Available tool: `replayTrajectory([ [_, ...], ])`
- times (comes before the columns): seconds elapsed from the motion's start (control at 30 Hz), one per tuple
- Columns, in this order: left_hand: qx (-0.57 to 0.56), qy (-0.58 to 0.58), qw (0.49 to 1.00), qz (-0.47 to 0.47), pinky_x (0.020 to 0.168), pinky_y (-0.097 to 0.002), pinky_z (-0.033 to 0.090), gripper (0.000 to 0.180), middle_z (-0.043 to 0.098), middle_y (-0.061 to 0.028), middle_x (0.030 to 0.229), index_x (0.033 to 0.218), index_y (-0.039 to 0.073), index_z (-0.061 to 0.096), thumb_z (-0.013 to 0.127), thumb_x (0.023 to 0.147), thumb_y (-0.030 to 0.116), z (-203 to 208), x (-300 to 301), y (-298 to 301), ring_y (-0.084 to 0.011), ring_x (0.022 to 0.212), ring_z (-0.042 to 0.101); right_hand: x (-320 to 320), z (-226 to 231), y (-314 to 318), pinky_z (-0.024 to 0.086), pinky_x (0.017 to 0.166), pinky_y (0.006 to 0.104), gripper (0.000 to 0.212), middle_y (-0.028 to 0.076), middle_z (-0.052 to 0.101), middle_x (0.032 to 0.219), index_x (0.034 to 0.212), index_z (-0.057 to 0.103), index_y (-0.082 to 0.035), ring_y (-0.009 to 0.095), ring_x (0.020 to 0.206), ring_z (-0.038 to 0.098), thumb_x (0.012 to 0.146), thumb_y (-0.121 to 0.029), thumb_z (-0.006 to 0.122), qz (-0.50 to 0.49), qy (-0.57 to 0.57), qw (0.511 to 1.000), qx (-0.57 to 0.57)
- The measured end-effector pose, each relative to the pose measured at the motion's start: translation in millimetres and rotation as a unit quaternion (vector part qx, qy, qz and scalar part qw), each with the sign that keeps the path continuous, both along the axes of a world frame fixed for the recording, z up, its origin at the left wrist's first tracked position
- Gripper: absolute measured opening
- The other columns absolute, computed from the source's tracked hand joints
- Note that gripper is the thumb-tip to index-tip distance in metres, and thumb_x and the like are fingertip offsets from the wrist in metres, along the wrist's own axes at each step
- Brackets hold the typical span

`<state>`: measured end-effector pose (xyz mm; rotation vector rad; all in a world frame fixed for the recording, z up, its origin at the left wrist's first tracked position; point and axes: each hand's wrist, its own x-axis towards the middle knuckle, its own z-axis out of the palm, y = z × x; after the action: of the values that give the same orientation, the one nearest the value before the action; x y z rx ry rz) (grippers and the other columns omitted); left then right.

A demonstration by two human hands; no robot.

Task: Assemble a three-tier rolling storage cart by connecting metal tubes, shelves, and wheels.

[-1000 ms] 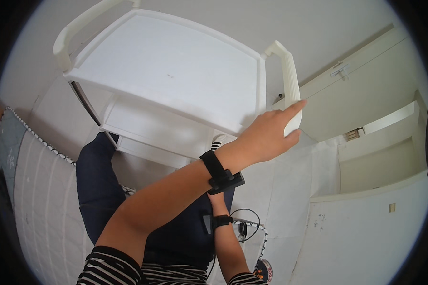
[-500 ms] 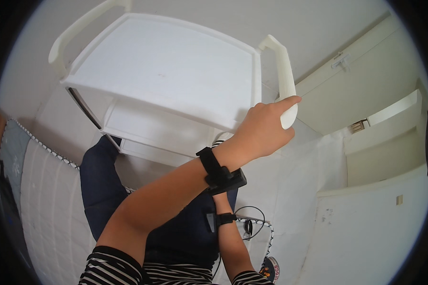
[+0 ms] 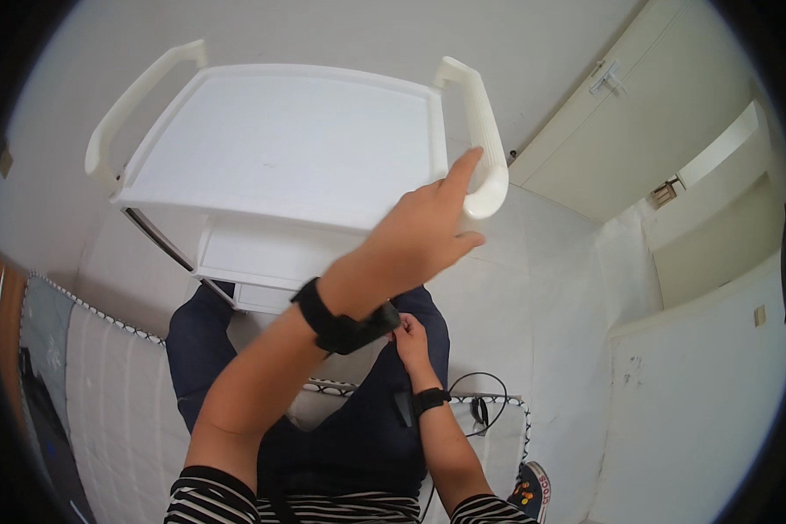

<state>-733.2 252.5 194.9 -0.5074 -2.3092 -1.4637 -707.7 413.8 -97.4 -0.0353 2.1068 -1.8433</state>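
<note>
A white trolley (image 3: pixel 279 140) with a raised-rim top tray and cream side handles stands in front of me. My left arm crosses over to its right side. There, my left hand (image 3: pixel 410 231) lies by the near end of the ribbed right handle (image 3: pixel 487 131), thumb and index finger stretched apart. The index finger overlaps the handle; the other fingers are hidden. Lower down, my right hand (image 3: pixel 413 342) rests over my thigh with its fingers closed. Whatever they may hold is too small to make out. Each wrist wears a black strap with a device.
The trolley's lower shelf (image 3: pixel 262 249) lies between my knees. Under me is a quilted pad (image 3: pixel 113 375) with patterned edging. A black cable (image 3: pixel 489 377) loops beside my right forearm. To the right are a pale door (image 3: pixel 620 131) and a white panel (image 3: pixel 690 393).
My left hand has shifted left and opened around the handle's end. More of my right hand shows below it. The trolley appears lower and further left in view.
</note>
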Motion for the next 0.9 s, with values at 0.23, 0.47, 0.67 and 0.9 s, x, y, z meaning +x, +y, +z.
replayTrajectory([
  [0.23,-0.059,0.050,0.996,-0.040,0.086,-0.0379,0.045,0.063,0.060,-0.0226,0.110,0.138,0.007,0.035,0.063,0.082,0.019,-4,-2,-10,-0.0389,0.098,0.058,-1,-9,0,0.047,0.062,0.0246,0.014,0.007,0.063,0.080,0.099,0.058,-0.001,0.013,0.068,0.059,0.091,-0.009,0.050,0.005,0.005,1.000,-0.027],
  [0.47,-0.035,0.075,0.997,0.008,0.080,-0.0335,0.048,0.058,0.060,-0.0218,0.107,0.136,0.009,0.039,0.063,0.083,0.019,-4,-4,-1,-0.0322,0.089,0.061,0,-11,2,0.048,0.061,0.0246,0.015,0.007,0.064,0.079,0.098,0.058,0.000,0.012,0.068,0.060,0.091,-0.010,0.050,-0.005,0.008,1.000,-0.018],
  [0.67,0.029,0.026,0.999,-0.015,0.081,-0.0326,0.049,0.056,0.062,-0.0170,0.105,0.134,0.008,0.041,0.065,0.084,0.016,-1,-6,-3,-0.0231,0.089,0.061,-1,-13,3,0.048,0.062,0.0247,0.015,0.007,0.063,0.078,0.099,0.057,0.001,0.012,0.068,0.059,0.091,-0.010,0.050,-0.002,0.023,1.000,-0.019],
  [0.9,0.013,0.010,0.999,-0.033,0.086,-0.0320,0.047,0.057,0.061,-0.0173,0.110,0.134,0.008,0.044,0.067,0.083,0.019,-5,-3,-2,-0.0230,0.095,0.061,6,-7,0,0.047,0.061,0.0244,0.014,0.007,0.061,0.076,0.096,0.057,0.002,0.012,0.066,0.058,0.091,-0.009,0.050,-0.006,0.023,1.000,-0.008],
])
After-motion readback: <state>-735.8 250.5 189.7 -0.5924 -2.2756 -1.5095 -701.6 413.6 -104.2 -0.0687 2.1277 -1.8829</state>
